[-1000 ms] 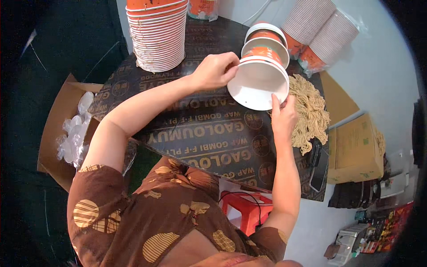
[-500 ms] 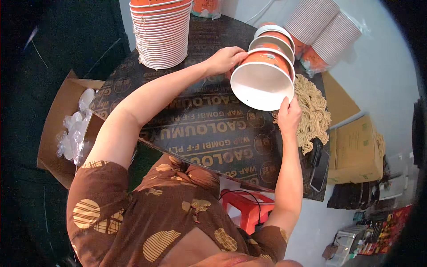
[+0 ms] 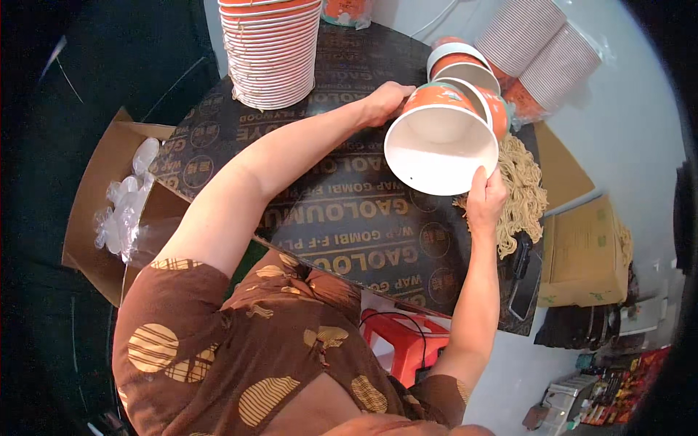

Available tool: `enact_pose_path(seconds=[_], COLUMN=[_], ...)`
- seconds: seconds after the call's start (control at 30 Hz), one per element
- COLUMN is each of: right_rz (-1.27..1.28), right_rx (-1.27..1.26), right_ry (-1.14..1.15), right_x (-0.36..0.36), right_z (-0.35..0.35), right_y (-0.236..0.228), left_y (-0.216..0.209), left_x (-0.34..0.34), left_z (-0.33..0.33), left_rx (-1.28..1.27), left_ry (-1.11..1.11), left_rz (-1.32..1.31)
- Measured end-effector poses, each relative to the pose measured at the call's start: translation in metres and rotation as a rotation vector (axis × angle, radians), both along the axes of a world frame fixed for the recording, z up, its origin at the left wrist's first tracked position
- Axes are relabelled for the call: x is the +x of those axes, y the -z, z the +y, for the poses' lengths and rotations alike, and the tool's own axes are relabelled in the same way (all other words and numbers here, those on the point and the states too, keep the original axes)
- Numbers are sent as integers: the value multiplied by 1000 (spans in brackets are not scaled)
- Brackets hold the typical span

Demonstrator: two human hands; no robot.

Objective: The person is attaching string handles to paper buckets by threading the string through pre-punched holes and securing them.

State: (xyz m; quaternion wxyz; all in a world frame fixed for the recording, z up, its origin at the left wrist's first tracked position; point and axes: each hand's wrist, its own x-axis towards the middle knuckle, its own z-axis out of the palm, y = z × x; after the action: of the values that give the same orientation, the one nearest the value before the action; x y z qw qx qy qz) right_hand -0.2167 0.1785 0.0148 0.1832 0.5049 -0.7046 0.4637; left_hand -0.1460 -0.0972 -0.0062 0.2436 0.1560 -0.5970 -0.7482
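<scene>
A white-lined orange paper bucket [image 3: 441, 152] lies tipped with its mouth toward me over the far right of the table. My right hand [image 3: 486, 202] is closed on its near right rim, thumb inside. My left hand [image 3: 390, 103] grips its left side farther back, the fingertips partly hidden behind it. Right behind it are other orange paper buckets [image 3: 469, 73], loosely nested in a slanting row. A tan bundle of noodle-like strands [image 3: 522, 185] lies beside my right hand.
A tall stack of orange buckets [image 3: 270, 58] stands at the far left of the dark round table [image 3: 342, 211]. Wrapped bucket stacks [image 3: 556, 65] lean at the back right. Cardboard boxes flank the table, one [image 3: 585, 251] right. A phone-like black object [image 3: 525, 287] sits near the right edge.
The held bucket has come nearer and tilted, slipping partly out of the row behind it. Both hands have shifted slightly right with it, and the right hand is lower.
</scene>
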Motion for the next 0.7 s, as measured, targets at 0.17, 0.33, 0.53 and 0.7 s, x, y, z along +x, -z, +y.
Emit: enact_pose_path(seconds=[0.17,0.33,0.53,0.7], right_rz=[-163,-258,-275,-262], right_rx=[-31,-30,-64,-44], right_ry=[5,7,-38,-59], right_x=[-1,0,10,11], right_z=[-1,2,-5,-7], right_y=[5,6,9,8], left_y=[-5,-48,-120,-235], left_x=[31,103,166,209], left_z=[10,45,30,-29], left_rx=[-69,-551,-1601,-1926], left_ry=[-72,-182,-636,-992], left_rz=[17,-31,406,-201])
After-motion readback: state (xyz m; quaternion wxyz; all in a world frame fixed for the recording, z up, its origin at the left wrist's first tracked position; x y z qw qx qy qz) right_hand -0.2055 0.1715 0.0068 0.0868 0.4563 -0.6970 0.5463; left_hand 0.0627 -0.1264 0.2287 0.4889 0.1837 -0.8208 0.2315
